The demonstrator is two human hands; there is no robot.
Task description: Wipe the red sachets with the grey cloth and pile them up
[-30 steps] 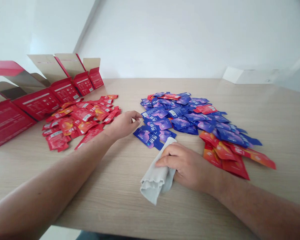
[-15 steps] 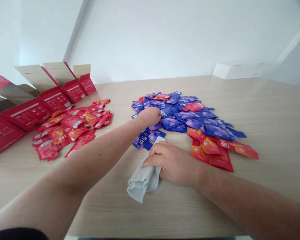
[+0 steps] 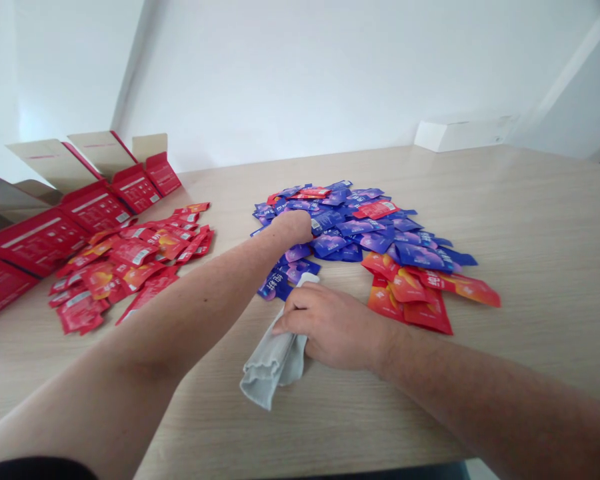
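Both hands are at the blue sachets (image 3: 340,227). The left hand (image 3: 294,228) lies curled on the pile, and whether it pinches anything cannot be told. The right hand (image 3: 333,327), fingers together, clasps a gray cloth (image 3: 273,363) against the bench (image 3: 530,220).

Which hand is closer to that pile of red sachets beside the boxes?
The left hand is nearer: it is over the blue sachets, to the right of the red sachets. The right hand, on a grey cloth, is farther away.
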